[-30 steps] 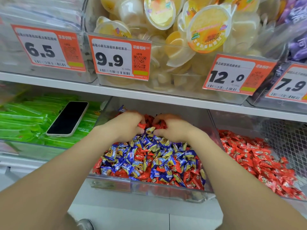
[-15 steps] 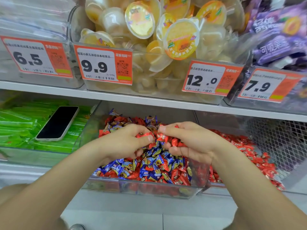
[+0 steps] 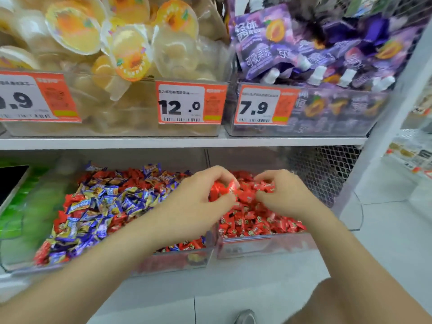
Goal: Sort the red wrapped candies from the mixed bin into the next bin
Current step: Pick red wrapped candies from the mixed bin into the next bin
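left hand (image 3: 194,204): curled round a bunch of red wrapped candies (image 3: 222,189), held over the next bin (image 3: 264,247), likely to drop them
right hand (image 3: 287,197): pinches a few red ones above the same bin
mixed bin (image 3: 177,260): red and blue-purple wrappers left, brand unreadable
price tags: "12.0" (image 3: 190,102), "7.9" (image 3: 261,105)
purple pouches (image 3: 259,40): "可吸果冻"

Glossy crinkled wrappers on red wrapped candies (image 3: 254,220), clear plastic mixed bin (image 3: 177,260), paper price tag (image 3: 182,104), metal mesh (image 3: 322,169)

White shelf (image 3: 163,143), wire mesh (image 3: 322,169), pale tiled floor (image 3: 385,242)
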`<state>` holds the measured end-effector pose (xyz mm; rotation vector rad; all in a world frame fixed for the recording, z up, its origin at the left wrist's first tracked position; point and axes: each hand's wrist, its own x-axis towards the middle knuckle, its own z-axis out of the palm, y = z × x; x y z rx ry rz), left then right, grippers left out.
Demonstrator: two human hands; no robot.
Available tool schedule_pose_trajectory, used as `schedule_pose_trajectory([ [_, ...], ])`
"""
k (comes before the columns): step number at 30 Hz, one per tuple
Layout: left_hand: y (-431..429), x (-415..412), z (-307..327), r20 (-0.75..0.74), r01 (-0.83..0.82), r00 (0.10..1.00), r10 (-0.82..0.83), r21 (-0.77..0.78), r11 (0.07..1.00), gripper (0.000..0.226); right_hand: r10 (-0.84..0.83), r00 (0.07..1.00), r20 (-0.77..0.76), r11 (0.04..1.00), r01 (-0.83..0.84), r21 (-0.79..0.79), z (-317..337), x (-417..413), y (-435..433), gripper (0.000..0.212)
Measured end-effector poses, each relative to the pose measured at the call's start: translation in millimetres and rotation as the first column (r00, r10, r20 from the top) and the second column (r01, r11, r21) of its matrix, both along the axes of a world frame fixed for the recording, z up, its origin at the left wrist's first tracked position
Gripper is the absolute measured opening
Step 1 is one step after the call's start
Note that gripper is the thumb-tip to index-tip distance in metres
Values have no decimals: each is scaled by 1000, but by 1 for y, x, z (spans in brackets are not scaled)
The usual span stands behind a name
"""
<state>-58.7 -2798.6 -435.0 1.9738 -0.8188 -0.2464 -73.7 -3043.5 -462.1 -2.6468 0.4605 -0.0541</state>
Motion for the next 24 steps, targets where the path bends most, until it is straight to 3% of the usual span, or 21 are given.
schedule_pose_trajectory([
  [2, -27, 2, 5, 121, 37, 992, -46, 69, 997, 12, -79, 992, 98, 996, 82, -32, -3, -4, -24, 51],
  [4, -52, 13, 2, 260, 47, 960, -107, 229, 972, 16, 2, 996, 86, 1000, 0, -22, -9, -10, -35, 54],
  [7, -85, 31, -9, 270, 72, 938, -216, 458, 886, 28, 253, 950, -182, 959, -271, -81, -28, -16, -31, 85],
  [10, -95, 43, -13, 198, 121, 938, -283, 578, 807, 49, 247, 903, -353, 957, -284, -57, -40, -12, -27, 105],
  [12, -90, 44, -14, 246, 89, 938, -242, 505, 858, 40, 240, 886, -397, 962, -273, -27, -42, -4, -34, 104],
  [14, -79, 41, -17, 338, 52, 921, -192, 381, 923, 25, 146, 906, -398, 968, -213, -130, -42, 1, -43, 92],
  [16, -64, 35, -24, 443, 20, 879, -179, 341, 940, 20, 21, 939, -344, 958, -117, -262, -45, 7, -49, 75],
  [18, -47, 30, -30, 547, -17, 821, -165, 313, 950, 18, 61, 962, -268, 958, -131, -254, -45, 8, -44, 74],
  [20, -29, 26, -33, 614, -57, 785, -88, 211, 976, 13, 182, 975, -125, 968, -200, -149, -35, 5, -25, 72],
  [24, 11, 23, -40, 560, -183, 816, 145, 11, 983, 15, 285, 929, 235, 955, -295, 9, -9, -8, 35, 30],
])
